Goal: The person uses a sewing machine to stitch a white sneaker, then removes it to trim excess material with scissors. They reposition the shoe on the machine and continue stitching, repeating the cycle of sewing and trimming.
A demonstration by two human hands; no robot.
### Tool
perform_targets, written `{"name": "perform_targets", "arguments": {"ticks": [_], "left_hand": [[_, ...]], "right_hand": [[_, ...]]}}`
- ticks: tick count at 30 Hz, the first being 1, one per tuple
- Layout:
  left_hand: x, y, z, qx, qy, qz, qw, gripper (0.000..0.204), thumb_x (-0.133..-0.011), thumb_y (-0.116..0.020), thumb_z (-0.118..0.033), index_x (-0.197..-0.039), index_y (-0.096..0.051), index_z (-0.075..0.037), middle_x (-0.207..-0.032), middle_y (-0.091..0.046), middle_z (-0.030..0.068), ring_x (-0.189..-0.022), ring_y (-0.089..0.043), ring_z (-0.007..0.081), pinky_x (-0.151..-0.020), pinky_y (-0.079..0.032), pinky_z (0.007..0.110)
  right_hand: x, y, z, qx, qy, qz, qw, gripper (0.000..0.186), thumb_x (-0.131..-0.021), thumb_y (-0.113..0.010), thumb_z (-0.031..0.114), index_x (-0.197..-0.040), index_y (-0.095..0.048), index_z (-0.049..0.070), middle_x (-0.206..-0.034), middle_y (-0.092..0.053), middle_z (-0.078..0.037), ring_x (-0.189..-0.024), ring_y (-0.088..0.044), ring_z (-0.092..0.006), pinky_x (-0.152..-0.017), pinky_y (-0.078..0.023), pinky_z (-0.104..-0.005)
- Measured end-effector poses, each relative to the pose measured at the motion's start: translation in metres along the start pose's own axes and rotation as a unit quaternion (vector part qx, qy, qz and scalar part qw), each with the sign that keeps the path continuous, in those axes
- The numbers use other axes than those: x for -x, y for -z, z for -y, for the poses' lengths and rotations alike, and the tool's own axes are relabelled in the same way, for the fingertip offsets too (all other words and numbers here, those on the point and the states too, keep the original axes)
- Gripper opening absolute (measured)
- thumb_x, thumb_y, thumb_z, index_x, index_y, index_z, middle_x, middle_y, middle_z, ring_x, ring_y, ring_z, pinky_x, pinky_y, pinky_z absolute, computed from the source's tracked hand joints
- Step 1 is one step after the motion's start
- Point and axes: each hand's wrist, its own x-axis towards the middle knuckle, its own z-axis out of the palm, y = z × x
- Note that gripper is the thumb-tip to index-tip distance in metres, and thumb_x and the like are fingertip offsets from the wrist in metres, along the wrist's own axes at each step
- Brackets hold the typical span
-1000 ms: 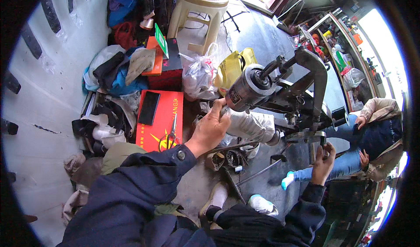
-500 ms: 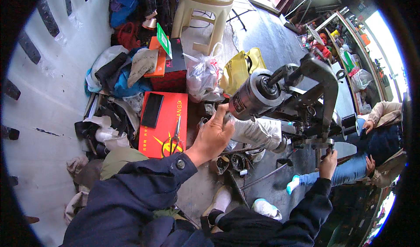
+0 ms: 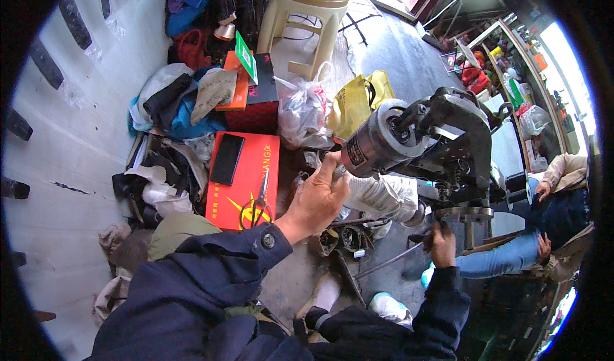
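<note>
While by wheel rim (image 3: pixel 475 216) — right grip (image 3: pixel 442 244)

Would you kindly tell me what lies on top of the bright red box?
A black phone and a pair of scissors lie on the bright red box; the surface beneath the phone is covered.

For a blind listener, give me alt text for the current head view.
A person's left hand is at a white laced shoe below a dark metal machine, the right hand near its round grey metal disc. At picture left, a black rectangular phone and black-handled scissors lie on a red cardboard box.
</note>
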Motion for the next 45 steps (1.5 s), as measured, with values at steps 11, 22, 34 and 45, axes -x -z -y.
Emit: {"name": "perform_targets", "arguments": {"ticks": [11,22,34,45], "left_hand": [[-0.003,0.001,0.001,-0.009,-0.035,-0.006,0.999,0.035,-0.100,-0.049,-0.022,-0.133,-0.040,-0.014,-0.115,-0.062,0.0253,-0.105,-0.061,0.0480,-0.093,-0.048,0.050],[-0.006,-0.003,0.007,-0.007,-0.054,-0.014,0.998,0.036,-0.099,-0.057,-0.025,-0.128,-0.042,-0.011,-0.111,-0.064,0.0238,-0.103,-0.063,0.0474,-0.088,-0.050,0.049],[-0.007,0.000,0.003,-0.036,-0.051,-0.022,0.998,0.039,-0.097,-0.062,-0.030,-0.127,-0.042,-0.013,-0.105,-0.068,0.0231,-0.101,-0.065,0.0482,-0.083,-0.052,0.052],[-0.010,0.000,0.013,-0.046,-0.029,-0.004,0.999,0.041,-0.097,-0.061,-0.035,-0.125,-0.043,-0.011,-0.106,-0.068,0.0246,-0.103,-0.062,0.0511,-0.085,-0.051,0.054]], "right_hand": [[-0.047,0.108,-0.063,0.222,0.116,-0.310,0.917,0.024,-0.102,-0.053,0.026,-0.110,-0.060,0.004,-0.089,-0.062,-0.014,-0.076,-0.059,-0.0296,-0.069,-0.048,-0.0372],[0.001,0.022,-0.003,-0.014,0.000,-0.061,0.998,0.032,-0.103,-0.057,0.030,-0.115,-0.058,0.000,-0.092,-0.064,-0.008,-0.068,-0.055,-0.0148,-0.057,-0.045,-0.0313],[-0.036,0.044,-0.075,0.126,-0.010,-0.132,0.983,0.028,-0.103,-0.057,0.026,-0.110,-0.061,-0.001,-0.088,-0.062,-0.009,-0.079,-0.058,-0.0188,-0.071,-0.048,-0.0321],[-0.004,0.096,0.007,0.001,0.095,-0.243,0.966,0.034,-0.105,-0.054,0.031,-0.103,-0.058,-0.003,-0.081,-0.058,-0.008,-0.070,-0.051,-0.0160,-0.065,-0.044,-0.0313]]}}
